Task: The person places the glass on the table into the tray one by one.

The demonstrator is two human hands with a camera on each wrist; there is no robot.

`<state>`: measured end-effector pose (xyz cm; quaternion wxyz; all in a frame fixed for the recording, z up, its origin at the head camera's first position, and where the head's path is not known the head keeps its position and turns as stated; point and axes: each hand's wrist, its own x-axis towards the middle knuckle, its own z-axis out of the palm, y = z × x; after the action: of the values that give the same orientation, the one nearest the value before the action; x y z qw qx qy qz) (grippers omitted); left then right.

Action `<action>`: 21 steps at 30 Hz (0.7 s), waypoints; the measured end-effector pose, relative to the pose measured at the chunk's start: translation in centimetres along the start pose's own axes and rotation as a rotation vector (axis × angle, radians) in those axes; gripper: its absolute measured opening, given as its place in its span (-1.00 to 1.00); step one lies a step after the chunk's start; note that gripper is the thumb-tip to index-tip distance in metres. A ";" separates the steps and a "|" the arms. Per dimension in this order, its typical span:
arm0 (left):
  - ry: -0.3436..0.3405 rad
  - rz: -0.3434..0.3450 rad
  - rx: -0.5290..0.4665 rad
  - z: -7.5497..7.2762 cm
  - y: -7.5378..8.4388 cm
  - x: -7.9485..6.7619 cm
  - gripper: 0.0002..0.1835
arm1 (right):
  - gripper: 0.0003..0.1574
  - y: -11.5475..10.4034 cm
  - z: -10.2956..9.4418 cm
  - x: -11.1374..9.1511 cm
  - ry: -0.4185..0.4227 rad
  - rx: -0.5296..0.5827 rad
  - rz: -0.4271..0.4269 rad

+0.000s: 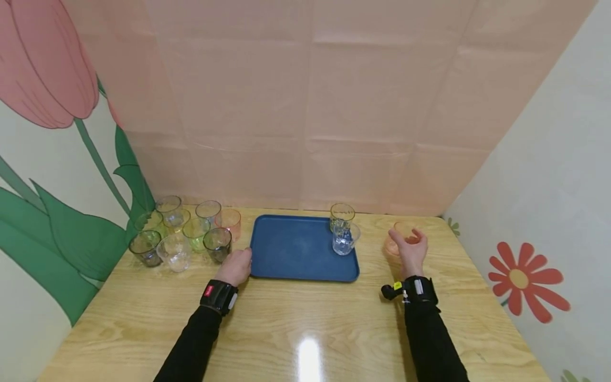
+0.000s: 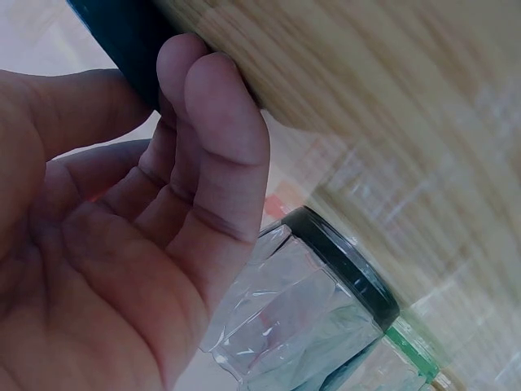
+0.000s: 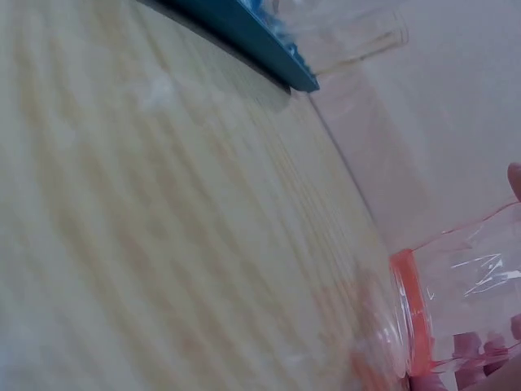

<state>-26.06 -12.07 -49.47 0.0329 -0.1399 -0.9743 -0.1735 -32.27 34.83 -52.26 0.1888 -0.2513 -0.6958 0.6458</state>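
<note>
right hand (image 1: 413, 257) grips an orange cup (image 3: 468, 281) right of the tray (image 1: 291, 249); left hand (image 1: 236, 267) pinches the tray's left edge. a yellow cup (image 1: 342, 214) and a clear cup (image 1: 345, 241) stand at its right end; more cups (image 1: 195, 233) stand on the table's (image 1: 281, 318) left side.

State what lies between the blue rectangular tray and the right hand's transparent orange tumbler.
Only bare wooden tabletop separates the tray from that tumbler, shown in the head view.

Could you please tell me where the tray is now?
In the head view, the tray lies centrally on the table, the left hand gripping its left edge and two glasses standing on its right end.
</note>
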 end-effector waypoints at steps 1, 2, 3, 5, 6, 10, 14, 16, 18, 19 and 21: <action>-0.001 -0.001 0.001 0.0 0.0 0.0 -0.95 | 0.19 0.0 0.0 -0.3 0.000 0.013 -0.002; -0.003 -0.003 0.002 0.0 0.0 0.0 -0.95 | 0.19 0.1 0.1 -0.5 0.001 0.026 -0.007; -0.005 -0.005 0.003 0.1 0.0 0.1 -0.95 | 0.18 0.1 0.2 -0.8 0.001 0.042 -0.015; -0.008 -0.010 0.000 0.1 0.1 0.1 -0.93 | 0.17 0.2 0.3 -1.2 -0.003 0.092 -0.025; -0.009 -0.009 0.000 0.1 0.1 0.1 -0.92 | 0.16 0.2 0.3 -1.4 -0.002 0.110 -0.026; -0.003 -0.001 0.002 0.1 0.1 0.2 -0.88 | 0.16 0.4 0.6 -2.2 -0.003 0.169 -0.034; 0.006 0.011 0.002 0.2 0.1 0.1 -0.87 | 0.15 0.4 0.7 -3.3 -0.008 0.186 -0.039; 0.007 0.007 0.002 0.3 0.1 0.1 -0.88 | 0.12 0.4 0.8 -3.7 -0.013 0.193 -0.045; 0.013 0.008 0.003 0.3 0.0 0.1 -0.88 | 0.10 0.4 0.8 -3.9 -0.022 0.206 -0.054; 0.014 0.008 0.003 0.3 0.0 0.2 -0.89 | 0.10 0.4 0.9 -4.0 -0.026 0.203 -0.055; 0.014 0.008 0.005 0.2 -0.1 0.1 -0.88 | 0.08 0.5 0.8 -4.1 -0.035 0.207 -0.062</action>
<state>-26.20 -12.01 -49.70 0.0407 -0.1427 -0.9738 -0.1721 -29.39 31.71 -52.61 0.2213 -0.1974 -0.6362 0.7123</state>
